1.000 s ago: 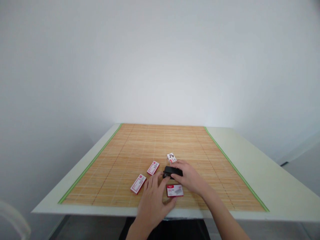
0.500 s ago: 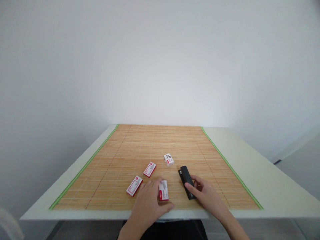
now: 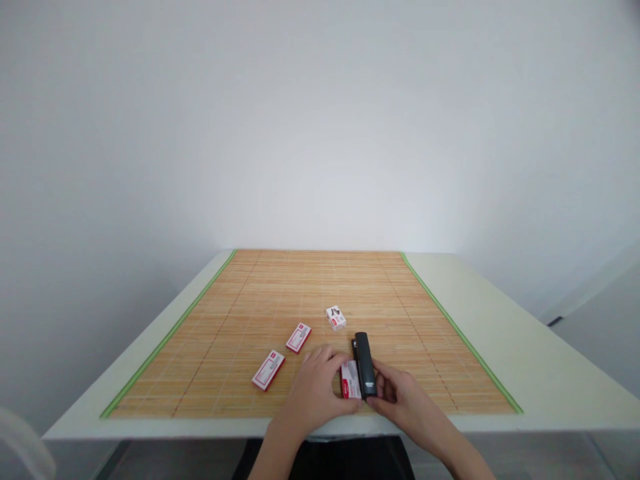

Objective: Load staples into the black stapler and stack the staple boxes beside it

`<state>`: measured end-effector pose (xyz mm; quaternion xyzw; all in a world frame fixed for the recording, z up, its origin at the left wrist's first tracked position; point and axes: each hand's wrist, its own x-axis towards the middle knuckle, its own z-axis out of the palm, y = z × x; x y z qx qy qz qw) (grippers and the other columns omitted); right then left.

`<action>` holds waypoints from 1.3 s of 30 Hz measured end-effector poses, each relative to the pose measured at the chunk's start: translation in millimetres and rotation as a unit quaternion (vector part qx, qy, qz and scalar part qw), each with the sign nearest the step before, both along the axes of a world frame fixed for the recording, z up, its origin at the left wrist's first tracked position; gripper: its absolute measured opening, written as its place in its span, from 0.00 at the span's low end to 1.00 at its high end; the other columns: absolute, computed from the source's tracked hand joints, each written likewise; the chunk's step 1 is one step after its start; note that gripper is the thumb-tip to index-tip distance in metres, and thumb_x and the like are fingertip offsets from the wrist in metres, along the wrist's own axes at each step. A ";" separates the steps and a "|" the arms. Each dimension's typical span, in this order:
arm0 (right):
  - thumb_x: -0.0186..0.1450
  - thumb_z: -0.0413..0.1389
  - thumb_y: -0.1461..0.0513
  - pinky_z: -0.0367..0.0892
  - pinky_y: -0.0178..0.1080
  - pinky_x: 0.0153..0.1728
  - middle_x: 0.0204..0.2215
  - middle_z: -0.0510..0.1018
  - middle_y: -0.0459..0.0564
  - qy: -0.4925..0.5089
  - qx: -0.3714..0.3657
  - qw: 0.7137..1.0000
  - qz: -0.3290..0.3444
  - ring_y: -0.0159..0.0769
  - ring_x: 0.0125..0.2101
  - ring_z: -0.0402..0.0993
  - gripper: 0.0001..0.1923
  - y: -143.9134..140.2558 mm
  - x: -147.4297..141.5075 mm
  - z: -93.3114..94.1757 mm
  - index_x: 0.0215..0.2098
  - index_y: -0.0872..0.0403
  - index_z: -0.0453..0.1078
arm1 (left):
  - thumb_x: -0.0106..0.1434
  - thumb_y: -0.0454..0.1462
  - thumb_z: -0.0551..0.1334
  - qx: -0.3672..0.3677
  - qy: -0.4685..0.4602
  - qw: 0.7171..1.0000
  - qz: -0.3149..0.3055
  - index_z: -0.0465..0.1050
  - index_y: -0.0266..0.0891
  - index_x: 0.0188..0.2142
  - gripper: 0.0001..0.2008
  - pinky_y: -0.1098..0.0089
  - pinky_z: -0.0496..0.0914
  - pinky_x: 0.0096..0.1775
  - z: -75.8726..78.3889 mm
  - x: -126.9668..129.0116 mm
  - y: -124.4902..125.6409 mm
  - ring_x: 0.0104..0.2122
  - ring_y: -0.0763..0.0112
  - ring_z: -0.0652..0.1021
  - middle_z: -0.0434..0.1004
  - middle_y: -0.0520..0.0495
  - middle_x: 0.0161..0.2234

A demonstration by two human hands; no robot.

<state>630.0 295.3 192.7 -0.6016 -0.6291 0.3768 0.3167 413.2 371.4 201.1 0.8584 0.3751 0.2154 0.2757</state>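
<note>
Fingers of the left hand (image 3: 314, 390) curl around a small red and white box (image 3: 351, 381), with the thumb at its near end and the other fingers bent over its left side, so the box is held between them on the mat. Just to the right of these fingers, touching the box along its long side, lies a black stapler (image 3: 365, 365), pointing away from the person. The right hand (image 3: 404, 399) holds the near end of the stapler; its fingers are closed together on that end, and the thumb lies at the stapler's right side. Beyond the fingertips of the left hand, a little farther on the mat, sits a second red and white box (image 3: 299, 337), and to the left of the hand lies a third one (image 3: 269, 369), both flat and apart from the hand. Past the far tip of the stapler stands a small white box (image 3: 335, 317) with a dark picture on it. All of these things rest on a bamboo mat (image 3: 280, 287) with green edges, which covers a pale table (image 3: 550, 373) before a plain white wall (image 3: 320, 120).
</note>
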 end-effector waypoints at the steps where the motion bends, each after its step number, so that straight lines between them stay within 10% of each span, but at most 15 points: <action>1: 0.62 0.60 0.62 0.61 0.34 0.28 0.27 0.72 0.41 -0.003 0.001 1.000 -0.003 0.33 0.27 0.69 0.15 -0.1 0.2 -1.0 0.48 0.53 0.74 | 0.48 0.48 0.77 0.005 0.001 1.000 0.000 0.75 0.51 0.52 0.31 0.59 0.67 0.51 -0.4 0.5 0.3 0.49 0.55 0.73 0.74 0.49 0.48; 17: 0.62 0.61 0.57 0.68 0.38 0.36 0.35 0.80 0.47 -0.023 0.019 0.997 -0.072 0.41 0.34 0.75 0.38 -10.7 -3.5 7.7 0.69 0.51 0.60 | 0.50 0.48 0.75 0.035 0.013 0.999 -0.006 0.73 0.50 0.51 0.29 0.60 0.65 0.52 -3.6 14.7 1.0 0.50 0.54 0.72 0.73 0.48 0.48; 28: 0.67 0.56 0.47 0.66 0.40 0.35 0.34 0.80 0.48 -0.108 0.011 0.983 -0.150 0.43 0.33 0.76 0.33 -6.1 -10.9 -6.3 0.66 0.52 0.65 | 0.54 0.43 0.70 0.041 0.020 0.999 0.029 0.71 0.51 0.54 0.27 0.58 0.64 0.54 -3.9 19.3 -10.9 0.52 0.53 0.71 0.72 0.46 0.49; 39: 0.67 0.54 0.42 0.64 0.40 0.33 0.29 0.79 0.45 -0.116 -0.006 0.977 -0.179 0.43 0.32 0.77 0.33 -8.0 -13.1 -9.5 0.63 0.50 0.67 | 0.54 0.40 0.68 0.137 0.104 0.978 0.115 0.65 0.54 0.65 0.38 0.43 0.48 0.68 -9.8 -63.8 15.3 0.68 0.43 0.58 0.58 0.45 0.69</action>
